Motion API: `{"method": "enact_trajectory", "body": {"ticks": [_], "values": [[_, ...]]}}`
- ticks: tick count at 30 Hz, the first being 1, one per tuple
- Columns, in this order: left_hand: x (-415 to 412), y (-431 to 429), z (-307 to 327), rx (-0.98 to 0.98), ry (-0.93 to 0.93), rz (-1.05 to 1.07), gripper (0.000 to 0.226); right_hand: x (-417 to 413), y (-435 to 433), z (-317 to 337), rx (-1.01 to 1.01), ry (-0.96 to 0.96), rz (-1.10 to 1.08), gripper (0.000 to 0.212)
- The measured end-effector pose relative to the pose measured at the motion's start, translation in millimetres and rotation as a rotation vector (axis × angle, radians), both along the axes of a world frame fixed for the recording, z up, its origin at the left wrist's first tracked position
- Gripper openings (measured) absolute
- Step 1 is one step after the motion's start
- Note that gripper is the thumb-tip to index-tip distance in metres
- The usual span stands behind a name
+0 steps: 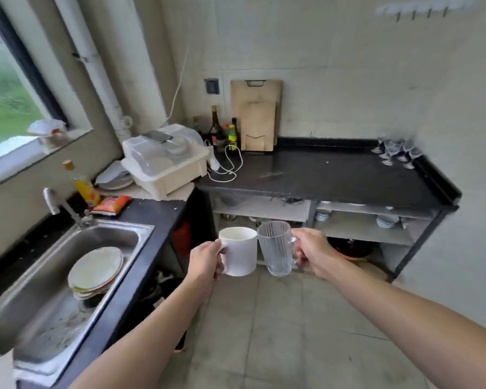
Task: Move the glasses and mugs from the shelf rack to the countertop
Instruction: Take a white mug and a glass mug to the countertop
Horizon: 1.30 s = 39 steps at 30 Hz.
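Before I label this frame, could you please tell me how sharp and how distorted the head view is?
Head view: wide-angle bending curves the countertop edge and wall lines; the stemmed glasses at its far right are smeared, the white mug and glass mug fairly sharp; daylight blows out the window near its sill.

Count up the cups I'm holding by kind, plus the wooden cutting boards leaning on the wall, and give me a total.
White ceramic mug: 1, held by the left hand
Clear glass mug: 1, held by the right hand
Wooden cutting boards: 2, the large board and the small board in front of it
Total: 4
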<state>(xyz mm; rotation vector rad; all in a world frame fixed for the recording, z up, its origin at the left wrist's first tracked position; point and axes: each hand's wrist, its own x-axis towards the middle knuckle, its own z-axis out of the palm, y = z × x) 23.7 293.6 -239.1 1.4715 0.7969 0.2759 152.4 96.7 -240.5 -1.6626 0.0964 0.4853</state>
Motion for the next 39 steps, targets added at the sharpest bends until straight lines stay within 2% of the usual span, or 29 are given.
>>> {"method": "enact_trajectory", "body": {"ticks": [7,13,20,32,39], "values": [[173.2,-18.1,-27.8,0.001,0.034,-0.214,0.023,122.5,-45.3,-16.5,-0.003,0.006,-0.184,0.015],[317.5,-35.2,-26.0,0.000,0.056,-0.364,0.024,222.7,-79.7,-11.2,-0.003,0.015,-0.332,0.018],[450.7,-84.3,-33.9,0.009,0.108,-0.472,0.024,317.5,-136.2,-14.1,-0.023,0.040,-0.472,0.016],[673.2,-188.4,-61.5,-0.015,0.189,-0.443,0.021,549.3,-231.8,-50.4,-0.066,0.083,-0.478,0.012],[756.2,-204.2,-68.0,-0.030,0.222,-0.394,0.019,665.0,-251.4,-56.4,-0.089,0.109,-0.428,0.012]]}}
